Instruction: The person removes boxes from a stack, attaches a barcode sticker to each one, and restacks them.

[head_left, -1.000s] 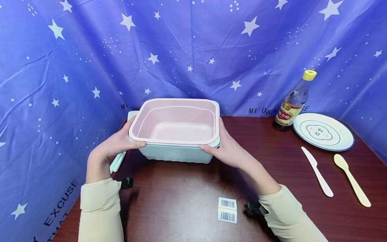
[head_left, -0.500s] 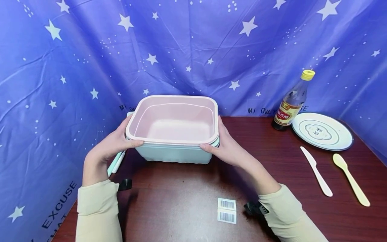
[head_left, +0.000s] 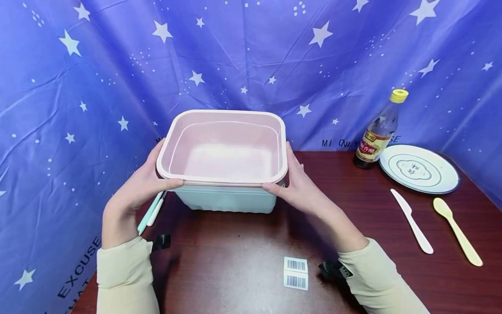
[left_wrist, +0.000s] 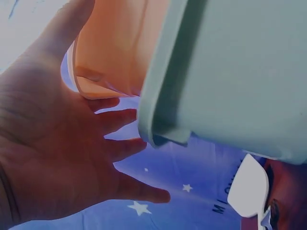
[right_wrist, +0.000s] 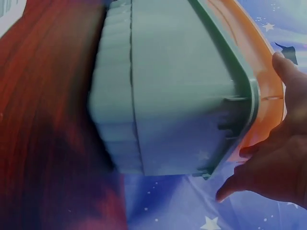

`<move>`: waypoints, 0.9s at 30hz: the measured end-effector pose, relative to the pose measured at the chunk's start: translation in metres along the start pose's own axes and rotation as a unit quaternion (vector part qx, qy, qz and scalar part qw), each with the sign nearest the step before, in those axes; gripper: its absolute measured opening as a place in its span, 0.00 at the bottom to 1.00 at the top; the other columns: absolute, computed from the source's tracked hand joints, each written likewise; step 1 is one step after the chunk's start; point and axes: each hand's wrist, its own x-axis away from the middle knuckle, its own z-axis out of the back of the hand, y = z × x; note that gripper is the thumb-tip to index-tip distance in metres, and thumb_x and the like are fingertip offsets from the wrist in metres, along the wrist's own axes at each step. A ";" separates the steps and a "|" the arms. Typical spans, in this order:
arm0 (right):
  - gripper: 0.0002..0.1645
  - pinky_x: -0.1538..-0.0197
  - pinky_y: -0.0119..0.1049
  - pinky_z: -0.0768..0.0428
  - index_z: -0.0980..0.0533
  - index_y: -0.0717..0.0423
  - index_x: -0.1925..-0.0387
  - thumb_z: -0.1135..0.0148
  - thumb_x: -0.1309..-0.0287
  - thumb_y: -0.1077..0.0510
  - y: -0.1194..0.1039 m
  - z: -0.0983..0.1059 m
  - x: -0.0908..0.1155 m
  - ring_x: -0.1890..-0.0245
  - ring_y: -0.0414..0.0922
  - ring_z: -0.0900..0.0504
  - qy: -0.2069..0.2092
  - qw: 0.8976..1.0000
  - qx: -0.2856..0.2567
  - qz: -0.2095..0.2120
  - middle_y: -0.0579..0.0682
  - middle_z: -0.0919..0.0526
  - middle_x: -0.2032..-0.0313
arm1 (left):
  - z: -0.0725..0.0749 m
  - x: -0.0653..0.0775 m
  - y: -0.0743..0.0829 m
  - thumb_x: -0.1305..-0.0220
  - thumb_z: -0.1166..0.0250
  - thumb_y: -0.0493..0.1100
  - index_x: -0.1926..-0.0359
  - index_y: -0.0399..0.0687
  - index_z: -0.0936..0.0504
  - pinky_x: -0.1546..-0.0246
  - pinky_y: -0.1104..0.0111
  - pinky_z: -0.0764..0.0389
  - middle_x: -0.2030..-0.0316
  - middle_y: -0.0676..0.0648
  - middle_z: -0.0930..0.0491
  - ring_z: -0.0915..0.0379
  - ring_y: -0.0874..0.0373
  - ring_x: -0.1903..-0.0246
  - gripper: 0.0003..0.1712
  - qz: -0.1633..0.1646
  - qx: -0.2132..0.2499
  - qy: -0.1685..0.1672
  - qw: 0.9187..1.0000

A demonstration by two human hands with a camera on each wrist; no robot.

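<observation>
A pink rectangular plastic basin (head_left: 221,150) sits partway inside a mint-green basin (head_left: 229,200), raised so that its wall shows above the green rim. My left hand (head_left: 143,185) grips the pink rim at the left, thumb over the front corner. At the right end my right hand (head_left: 303,187) grips the same rim, its thumb also on the front corner. In the left wrist view, several spread fingers reach below the pink rim beside the green basin's edge. The right wrist view shows the green basin's ribbed base (right_wrist: 112,105) close to the tabletop.
Left of the basins lie a mint handle and a white handle (head_left: 155,211). A barcode label (head_left: 296,273) lies in front. On the right stand a yellow-capped sauce bottle (head_left: 376,135) and a white plate (head_left: 433,163), with a knife (head_left: 409,218) and yellow spoon (head_left: 456,231) nearer. A starry curtain (head_left: 235,52) borders the table.
Both hands have raised the pink basin, and its rim now stands higher above the green basin. The green basin has stayed about where it was.
</observation>
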 end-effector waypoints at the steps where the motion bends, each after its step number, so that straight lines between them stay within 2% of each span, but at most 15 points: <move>1: 0.68 0.27 0.64 0.63 0.68 0.45 0.19 0.29 0.41 0.44 0.000 0.001 0.000 0.22 0.47 0.60 0.004 1.000 -0.013 0.004 0.49 0.59 0.20 | 0.000 0.000 0.002 0.45 0.24 0.35 0.20 0.69 0.55 0.45 0.74 0.31 0.26 0.50 0.45 0.41 0.49 0.34 0.63 -0.002 -0.006 0.006 1.000; 5: 0.68 0.25 0.54 0.52 0.69 0.40 0.19 0.28 0.41 0.50 -0.001 0.005 0.001 0.23 0.48 0.50 0.010 0.998 -0.064 0.023 0.47 0.58 0.20 | -0.002 0.002 0.012 0.46 0.23 0.36 0.21 0.73 0.55 0.44 0.73 0.32 0.27 0.53 0.43 0.40 0.53 0.34 0.65 -0.009 -0.031 0.029 0.999; 8: 0.69 0.27 0.52 0.44 0.69 0.37 0.20 0.27 0.42 0.54 -0.001 0.006 0.001 0.25 0.51 0.46 0.010 0.993 -0.113 0.036 0.46 0.58 0.20 | -0.004 0.004 0.019 0.48 0.22 0.37 0.21 0.76 0.56 0.44 0.74 0.33 0.26 0.54 0.44 0.40 0.55 0.34 0.66 -0.011 -0.040 0.046 0.998; 11: 0.70 0.27 0.52 0.45 0.69 0.34 0.20 0.26 0.43 0.52 -0.002 0.008 0.002 0.24 0.49 0.48 0.016 0.992 -0.123 0.036 0.43 0.60 0.20 | -0.006 0.007 0.025 0.49 0.22 0.35 0.21 0.76 0.55 0.45 0.74 0.32 0.26 0.54 0.43 0.40 0.54 0.35 0.67 -0.019 -0.023 0.055 0.998; 13: 0.70 0.28 0.52 0.43 0.69 0.33 0.20 0.25 0.43 0.52 -0.003 0.009 0.003 0.25 0.51 0.45 0.016 0.989 -0.141 0.037 0.43 0.59 0.21 | -0.008 0.007 0.029 0.50 0.22 0.32 0.21 0.75 0.54 0.46 0.74 0.30 0.27 0.52 0.43 0.39 0.52 0.35 0.67 -0.030 -0.004 0.060 0.998; 19: 0.71 0.38 0.48 0.25 0.68 0.32 0.20 0.26 0.43 0.62 -0.009 0.012 0.004 0.34 0.63 0.33 0.006 0.971 -0.232 0.061 0.50 0.54 0.21 | -0.014 0.009 0.038 0.54 0.25 0.22 0.21 0.67 0.53 0.50 0.72 0.24 0.26 0.45 0.46 0.41 0.43 0.36 0.69 -0.079 0.079 0.071 0.991; 21: 0.71 0.40 0.45 0.23 0.68 0.32 0.20 0.26 0.44 0.63 -0.012 0.014 0.004 0.34 0.63 0.33 0.009 0.969 -0.235 0.070 0.51 0.54 0.21 | -0.015 0.010 0.041 0.56 0.26 0.20 0.21 0.65 0.53 0.52 0.70 0.21 0.27 0.43 0.46 0.41 0.41 0.37 0.70 -0.094 0.102 0.072 0.988; 27: 0.73 0.42 0.42 0.21 0.67 0.33 0.20 0.25 0.47 0.68 -0.024 0.023 0.007 0.36 0.63 0.31 0.019 0.973 -0.215 0.085 0.49 0.54 0.21 | -0.017 0.015 0.051 0.56 0.28 0.17 0.21 0.64 0.53 0.55 0.69 0.18 0.27 0.43 0.46 0.41 0.38 0.38 0.70 -0.118 0.120 0.068 0.983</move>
